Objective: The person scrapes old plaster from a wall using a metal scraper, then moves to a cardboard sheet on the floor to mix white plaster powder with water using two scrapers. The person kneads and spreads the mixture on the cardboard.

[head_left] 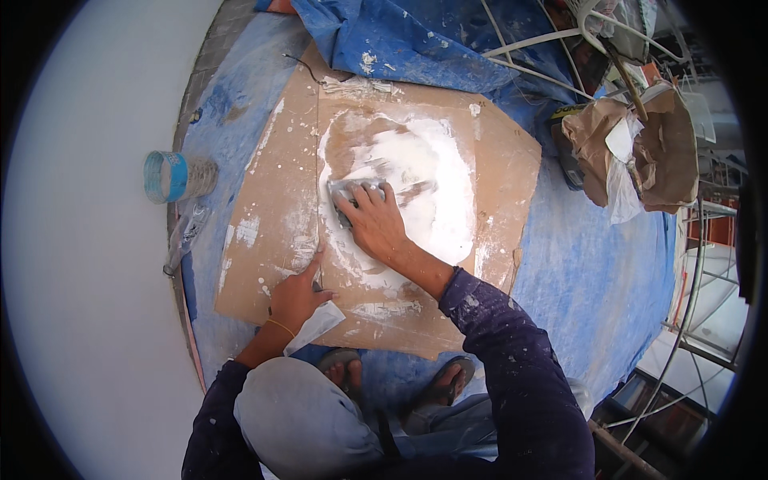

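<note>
White powder or plaster [416, 168] is spread in a rounded patch on the brown cardboard [500, 172]. My right hand [374, 220] is closed over a flat grey scraper [344, 200] at the patch's left edge, pressing it to the board. My fingers hide part of the scraper, so its full shape cannot be made out. Left of the patch, my left hand [298, 300] rests low over the cardboard, index finger stretched out and thumb apart. A white sheet-like piece [318, 326] lies beside its wrist; whether the hand touches it is unclear.
A blue-banded clear plastic container [166, 176] lies on the left, near a crumpled plastic bag [188, 232]. Blue tarpaulin [596, 264] spreads under the cardboard. An opened brown paper sack [668, 148] and white metal frame [540, 38] stand at upper right. A white wall [88, 240] borders the left.
</note>
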`<state>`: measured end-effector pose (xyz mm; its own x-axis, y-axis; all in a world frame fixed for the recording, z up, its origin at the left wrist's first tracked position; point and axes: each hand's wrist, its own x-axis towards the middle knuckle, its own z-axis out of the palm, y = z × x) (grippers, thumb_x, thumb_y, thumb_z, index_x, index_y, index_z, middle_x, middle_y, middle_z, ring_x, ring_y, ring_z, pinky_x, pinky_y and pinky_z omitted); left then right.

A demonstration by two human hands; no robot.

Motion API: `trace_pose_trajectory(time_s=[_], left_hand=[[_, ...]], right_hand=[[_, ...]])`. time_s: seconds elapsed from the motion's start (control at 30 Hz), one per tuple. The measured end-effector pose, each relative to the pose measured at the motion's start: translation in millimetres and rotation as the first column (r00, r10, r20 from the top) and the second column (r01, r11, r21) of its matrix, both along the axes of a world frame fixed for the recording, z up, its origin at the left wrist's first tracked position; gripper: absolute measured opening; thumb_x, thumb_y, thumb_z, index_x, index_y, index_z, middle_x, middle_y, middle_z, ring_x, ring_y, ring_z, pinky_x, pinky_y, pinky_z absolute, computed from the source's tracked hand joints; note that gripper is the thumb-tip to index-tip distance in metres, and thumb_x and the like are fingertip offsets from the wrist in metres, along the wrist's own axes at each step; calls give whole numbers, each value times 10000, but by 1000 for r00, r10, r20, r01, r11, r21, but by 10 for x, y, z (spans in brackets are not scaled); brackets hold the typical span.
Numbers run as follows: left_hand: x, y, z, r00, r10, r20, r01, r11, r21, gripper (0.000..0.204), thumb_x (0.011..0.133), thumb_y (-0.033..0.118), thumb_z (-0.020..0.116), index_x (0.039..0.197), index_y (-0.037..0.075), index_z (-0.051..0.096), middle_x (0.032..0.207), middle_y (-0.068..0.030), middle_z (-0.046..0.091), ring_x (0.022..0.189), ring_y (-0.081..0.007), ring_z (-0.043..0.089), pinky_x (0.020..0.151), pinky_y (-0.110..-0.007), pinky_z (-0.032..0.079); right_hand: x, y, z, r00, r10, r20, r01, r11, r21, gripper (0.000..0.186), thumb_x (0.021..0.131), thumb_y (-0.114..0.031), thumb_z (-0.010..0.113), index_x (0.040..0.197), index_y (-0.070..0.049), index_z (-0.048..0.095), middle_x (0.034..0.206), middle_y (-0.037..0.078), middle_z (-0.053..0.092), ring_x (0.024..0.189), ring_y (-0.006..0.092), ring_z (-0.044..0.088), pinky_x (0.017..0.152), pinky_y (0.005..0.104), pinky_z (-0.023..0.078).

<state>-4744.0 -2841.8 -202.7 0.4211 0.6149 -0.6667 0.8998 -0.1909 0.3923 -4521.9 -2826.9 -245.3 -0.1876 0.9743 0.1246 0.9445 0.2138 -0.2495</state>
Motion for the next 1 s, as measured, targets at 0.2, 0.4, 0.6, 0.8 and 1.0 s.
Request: trace_pose_trajectory(time_s=[0.2,0.4,0.6,0.8,1.0], left_hand=[[92,-40,-158,1000,-3,-3,3,999,43,1039,743,458,814,1572,343,198,866,-246,701,831,-426,692,730,-502,547],[175,-117,-203,1000,15,-18,-14,998,62,1040,733,458,825,1569,344,217,847,-255,694,836,-435,688,735,-501,543],[103,-138,-180,1000,-6,11,5,998,70,1027,745,450,815,1570,342,212,797,-246,688,794,-432,688,703,-501,541],[241,-137,-243,1000,-23,-1,23,998,52,1027,759,466,801,1575,348,187,795,-245,691,796,-426,692,703,-500,545],[412,-258,-116,999,-22,-37,24,998,53,1042,750,470,807,1577,333,189,805,-251,691,807,-431,693,719,-501,545]], right_hand=[[554,-195,-61,995,-70,65,78,990,-117,649,745,-123,676,1374,-180,523,1310,104,528,1223,287,498,1030,517,322],[1565,1022,-192,908,-394,146,368,913,176,510,768,-110,654,1266,-152,550,1216,90,562,1126,292,523,940,489,366],[1030,-756,175,993,-15,114,33,987,-155,618,847,-114,590,1446,-194,461,1310,109,540,1200,298,514,1050,521,338],[1210,-758,-192,995,-92,47,93,996,-13,683,729,-185,699,1371,-114,478,1268,83,549,1194,263,500,1031,494,325],[1930,769,-120,940,-322,112,313,945,96,403,781,-169,655,1160,-103,538,1188,88,559,1126,294,526,961,498,371]])
